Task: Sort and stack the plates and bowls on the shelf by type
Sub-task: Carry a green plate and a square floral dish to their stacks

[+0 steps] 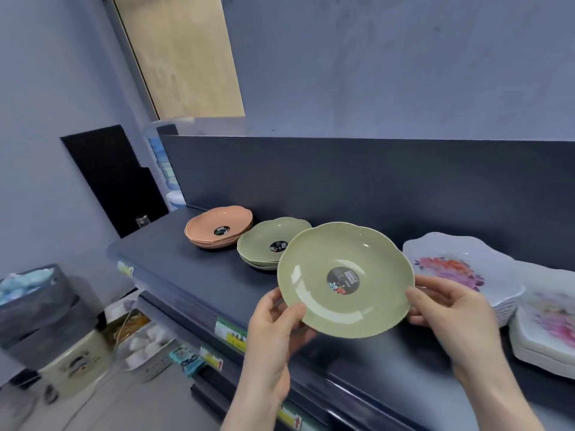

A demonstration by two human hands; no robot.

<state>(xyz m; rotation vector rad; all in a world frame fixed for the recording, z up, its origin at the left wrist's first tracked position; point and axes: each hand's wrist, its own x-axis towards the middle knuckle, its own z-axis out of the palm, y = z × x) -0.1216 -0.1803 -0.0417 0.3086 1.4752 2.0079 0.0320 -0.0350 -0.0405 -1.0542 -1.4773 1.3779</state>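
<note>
Behind the held green plate [345, 279], green stack [264, 247] half hidden.

round dark sticker [343, 280] at the centre of the green plate [345, 279] held over the shelf: white lettering "simple design", printed sideways, with smaller lines beneath too fine to read. similar dark stickers on the top plate of the green stack [278, 246] and of the orange stack [223, 230]: print too small to read. price tags [231, 334] along the front edge of the shelf [199, 275]: coloured and blurred, no figures or words legible
</note>
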